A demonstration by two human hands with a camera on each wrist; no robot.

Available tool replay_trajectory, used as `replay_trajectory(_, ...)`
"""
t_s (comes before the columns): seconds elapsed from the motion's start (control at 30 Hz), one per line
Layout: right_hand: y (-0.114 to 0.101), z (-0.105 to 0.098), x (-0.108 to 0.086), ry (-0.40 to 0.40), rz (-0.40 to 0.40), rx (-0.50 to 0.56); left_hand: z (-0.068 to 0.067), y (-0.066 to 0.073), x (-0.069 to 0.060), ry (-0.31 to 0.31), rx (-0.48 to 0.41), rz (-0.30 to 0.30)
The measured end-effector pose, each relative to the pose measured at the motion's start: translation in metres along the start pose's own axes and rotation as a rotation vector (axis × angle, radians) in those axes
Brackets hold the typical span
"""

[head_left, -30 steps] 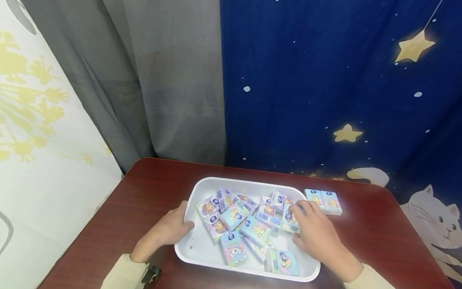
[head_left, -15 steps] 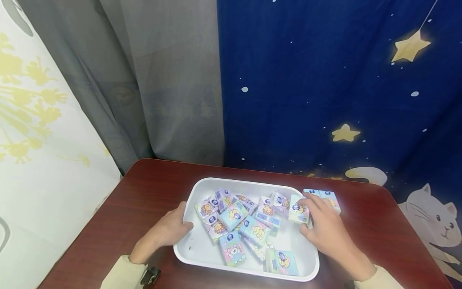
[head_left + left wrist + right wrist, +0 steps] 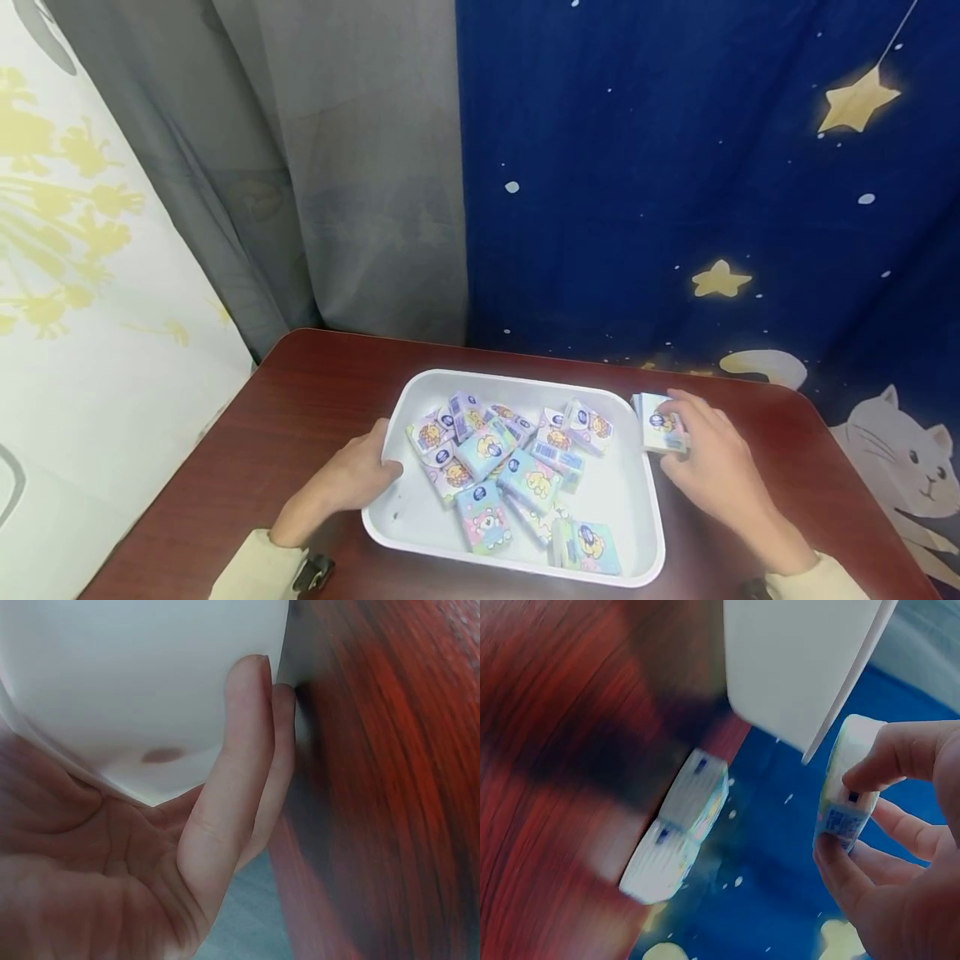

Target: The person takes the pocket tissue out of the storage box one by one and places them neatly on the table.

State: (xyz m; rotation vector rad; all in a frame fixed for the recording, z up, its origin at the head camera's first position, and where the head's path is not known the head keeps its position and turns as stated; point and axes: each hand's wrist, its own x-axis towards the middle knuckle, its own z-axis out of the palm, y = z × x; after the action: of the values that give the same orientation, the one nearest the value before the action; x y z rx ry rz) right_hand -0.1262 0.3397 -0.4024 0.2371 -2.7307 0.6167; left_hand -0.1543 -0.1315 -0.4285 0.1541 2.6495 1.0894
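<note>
The left hand (image 3: 356,468) grips the white tray (image 3: 420,518) while the right hand (image 3: 712,460) pinches a tissue pack (image 3: 654,427) above the table (image 3: 330,383), just outside the tray, seemingly mid-transfer, the next move likely calling for lowering it by the two packs (image 3: 676,831) there.

No wording or numbers legible anywhere. Dark blue oval logos on several small packets (image 3: 531,482) in the white tray (image 3: 408,521); lettering too small to make out. Similar oval on the held packet (image 3: 657,437) in the right hand (image 3: 712,458). Barcode-like stripes on the light blue packet (image 3: 557,455) right of tray center. Right wrist view: held packet's end has a dark blue mark and blurred print panel; two packets (image 3: 694,793) on table (image 3: 547,840) each carry a dark blue mark, unreadable.
</note>
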Motion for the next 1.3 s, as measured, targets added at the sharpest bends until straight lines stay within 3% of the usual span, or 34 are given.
replay_trajectory(0.4,0.057,-0.008,0.002,-0.033,0.164,-0.009,0.0,0.0,0.0,0.001,0.005,0.0)
replay_trajectory(0.73,0.1,-0.01,0.001,0.012,0.202,-0.033,0.001,-0.002,0.001,0.011,0.018,-0.006)
replay_trajectory(1.3,0.123,0.0,0.008,-0.096,0.301,-0.024,0.0,0.003,-0.001,0.02,0.025,0.0)
